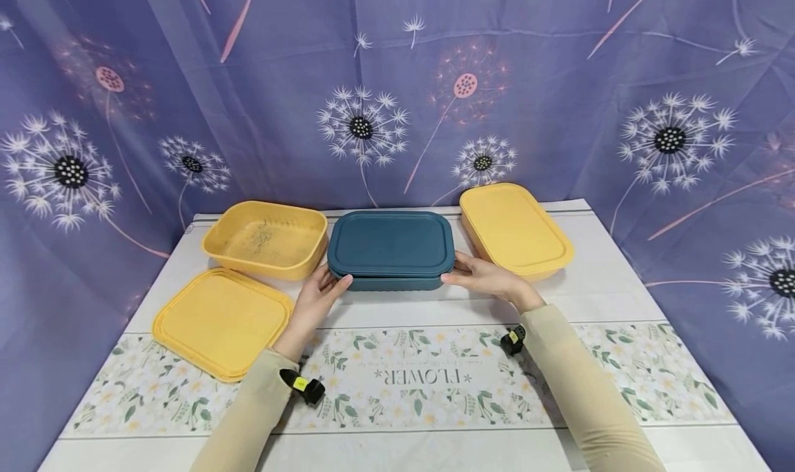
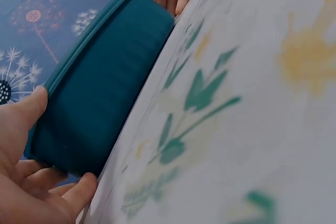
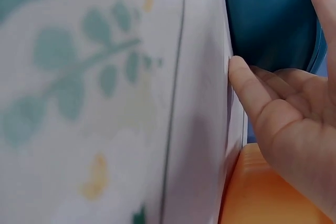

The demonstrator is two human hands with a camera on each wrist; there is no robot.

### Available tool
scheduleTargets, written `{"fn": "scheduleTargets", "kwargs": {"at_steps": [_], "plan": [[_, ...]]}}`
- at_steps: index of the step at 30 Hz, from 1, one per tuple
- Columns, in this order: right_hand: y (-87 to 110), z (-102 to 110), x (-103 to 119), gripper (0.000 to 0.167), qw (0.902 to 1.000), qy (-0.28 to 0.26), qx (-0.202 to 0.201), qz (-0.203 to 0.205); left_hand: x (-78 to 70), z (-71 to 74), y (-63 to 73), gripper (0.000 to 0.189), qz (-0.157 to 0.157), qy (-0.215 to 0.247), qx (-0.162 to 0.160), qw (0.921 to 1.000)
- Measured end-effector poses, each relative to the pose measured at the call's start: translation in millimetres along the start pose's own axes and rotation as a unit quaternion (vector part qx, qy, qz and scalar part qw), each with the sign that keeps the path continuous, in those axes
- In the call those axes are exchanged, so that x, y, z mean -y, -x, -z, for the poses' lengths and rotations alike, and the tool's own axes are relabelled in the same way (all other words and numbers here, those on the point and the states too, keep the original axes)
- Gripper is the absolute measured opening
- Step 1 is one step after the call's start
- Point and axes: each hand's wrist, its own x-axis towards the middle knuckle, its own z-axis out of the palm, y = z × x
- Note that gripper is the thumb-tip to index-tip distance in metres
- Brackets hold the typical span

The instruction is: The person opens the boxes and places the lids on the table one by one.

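A dark teal food container (image 1: 395,285) stands at the back middle of the table, with its matching lid (image 1: 391,243) on top. A thin dark line runs under the lid's front edge. My left hand (image 1: 313,305) grips the container's left end, thumb at the front corner near the lid's rim. The left wrist view shows those fingers low along the teal side wall (image 2: 100,82). At the opposite end my right hand (image 1: 492,280) holds the container, its thumb on the front right corner. In the right wrist view its fingers (image 3: 252,90) curve low against the end wall.
An uncovered yellow container (image 1: 298,272) is left of the teal one, with a loose yellow lid (image 1: 220,323) before it. To the right sits a lidded yellow container (image 1: 518,230). A dandelion-print curtain (image 1: 397,58) borders the flower-patterned table (image 1: 428,444).
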Motion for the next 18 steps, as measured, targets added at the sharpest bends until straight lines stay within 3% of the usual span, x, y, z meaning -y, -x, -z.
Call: {"fn": "scheduleTargets", "kwargs": {"at_steps": [5,8,15,18], "plan": [[3.0,1.6,1.4,0.085,1.0000,0.000,0.004,-0.002,-2.5,6.3,-1.0,0.077,0.038,0.020,0.015,0.9990],[5.6,3.6,3.1,0.087,0.9999,0.000,0.001,-0.012,-5.4,7.5,-3.4,0.078,0.064,0.029,0.005,0.9975],[6.6,5.8,9.0,0.097,0.9970,-0.013,-0.027,-0.071,-11.8,1.6,-11.5,0.075,0.048,0.070,-0.035,0.9957],[2.8,5.3,9.7,0.098,0.9963,-0.013,-0.037,-0.076,-13.4,0.5,-14.5,0.073,0.051,0.075,-0.047,0.9948]]}}
